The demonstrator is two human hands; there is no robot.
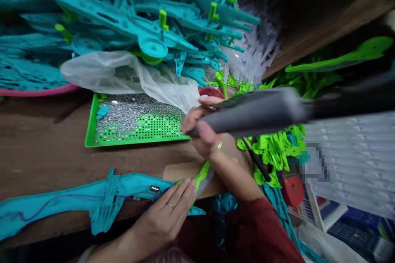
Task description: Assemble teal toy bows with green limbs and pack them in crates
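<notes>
Right hand (203, 127): clenched around gray tool (253, 113), above workbench (40, 144) at right end of green tray (89, 133); tool blurred, tip too unclear to make out
Left hand (166, 213): lies with straight fingers over teal part (64, 193) and lime piece (202, 174); wears ring (170, 205); thumb hidden, so cannot tell clasping from mere pressing
Teal part: lies long along near side of workbench; bears small silver component (154, 188); runs under left hand toward right end
Lime piece: pokes out past left fingertips; slants up toward right wrist, above tan board (175, 170)
Green tray: holds many tiny silver metal bits, thick at left and back, sparse at right where perforated floor shows; also holds small teal bit (103, 111) near left wall
Plastic bag (123, 72): drapes loosely over back edge of tray; translucent, crumpled
Pink basin (46, 91): sits at far left; heaped with flat teal pieces
Red basket (212, 91): sits just behind right hand, mostly hidden; contents cannot be told
Lime pile (274, 148): lies right of tray, loose; black rod (261, 166) along near side
Back: piled with teal parts (160, 4); pale translucent strips (256, 45) heaped beside
</notes>
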